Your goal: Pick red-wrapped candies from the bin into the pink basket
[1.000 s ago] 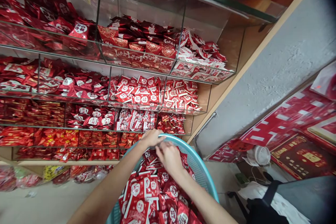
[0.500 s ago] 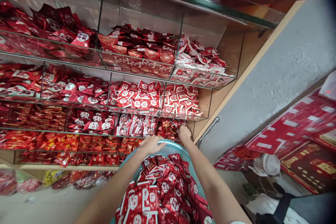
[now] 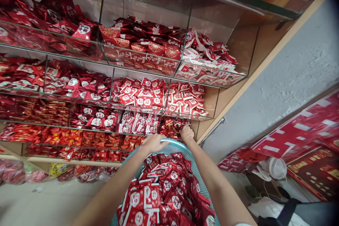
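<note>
A light blue plastic basket (image 3: pixel 200 171) stands in front of me, heaped with red and white wrapped sweets (image 3: pixel 169 187). My left hand (image 3: pixel 153 143) is closed over its far rim, the thumb lying along the edge. My right hand (image 3: pixel 187 133) is beyond the rim on the right, at the front of a shelf compartment of dark red wrapped sweets (image 3: pixel 171 127). Its fingers are curled, and their tips are hidden, so what they grip does not show. Directly left of that compartment are red and white packets (image 3: pixel 139 123).
Glass-fronted shelves (image 3: pixel 148 72) of red packets rise ahead, with a wooden side panel (image 3: pixel 230 102) at right. Bagged goods (image 3: pixel 60 171) lie below on the floor. Along the grey wall (image 3: pixel 286 63) are red printed boxes (image 3: pixel 296 127) and a small white fan (image 3: pixel 277 168).
The view has shifted slightly, so the upper shelves sit higher and the wall further right. Both hands keep nearly the same places at the basket and the shelf.
</note>
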`<state>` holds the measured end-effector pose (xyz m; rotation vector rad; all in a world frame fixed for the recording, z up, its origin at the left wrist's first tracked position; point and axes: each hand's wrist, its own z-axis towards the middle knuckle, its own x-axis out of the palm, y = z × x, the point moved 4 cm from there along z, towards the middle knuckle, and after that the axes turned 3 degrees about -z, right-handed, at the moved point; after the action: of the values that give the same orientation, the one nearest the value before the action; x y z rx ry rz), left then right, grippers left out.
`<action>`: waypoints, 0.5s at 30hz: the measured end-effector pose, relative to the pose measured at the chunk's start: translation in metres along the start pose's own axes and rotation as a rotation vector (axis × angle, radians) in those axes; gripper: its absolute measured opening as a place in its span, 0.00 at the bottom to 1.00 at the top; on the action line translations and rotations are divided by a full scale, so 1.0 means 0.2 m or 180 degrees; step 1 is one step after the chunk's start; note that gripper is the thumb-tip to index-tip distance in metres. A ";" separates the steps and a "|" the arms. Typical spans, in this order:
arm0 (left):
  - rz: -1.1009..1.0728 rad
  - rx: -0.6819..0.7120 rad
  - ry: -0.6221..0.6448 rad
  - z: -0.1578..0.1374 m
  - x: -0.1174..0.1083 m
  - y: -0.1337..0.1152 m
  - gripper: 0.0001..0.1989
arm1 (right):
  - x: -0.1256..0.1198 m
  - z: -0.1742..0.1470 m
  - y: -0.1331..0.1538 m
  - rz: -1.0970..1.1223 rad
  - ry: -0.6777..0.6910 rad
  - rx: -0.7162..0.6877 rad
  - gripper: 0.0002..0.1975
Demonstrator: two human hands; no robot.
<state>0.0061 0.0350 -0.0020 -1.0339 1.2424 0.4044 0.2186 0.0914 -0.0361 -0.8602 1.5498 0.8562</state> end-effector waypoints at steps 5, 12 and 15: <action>0.0021 0.0064 -0.0045 0.00 0.00 0.00 0.26 | 0.01 -0.01 -0.03 -0.0006 0.0137 0.0027 0.17; 0.0010 0.0099 -0.0061 -0.01 0.01 0.00 0.25 | 0.00 -0.03 -0.02 0.0065 0.0143 0.0059 0.17; -0.0021 0.0079 -0.0050 -0.01 0.01 -0.01 0.24 | 0.01 -0.04 -0.01 0.0100 0.0096 0.0064 0.17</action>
<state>0.0064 0.0327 -0.0027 -1.0118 1.2271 0.3905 0.2161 0.0833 -0.0362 -0.8396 1.5993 0.8522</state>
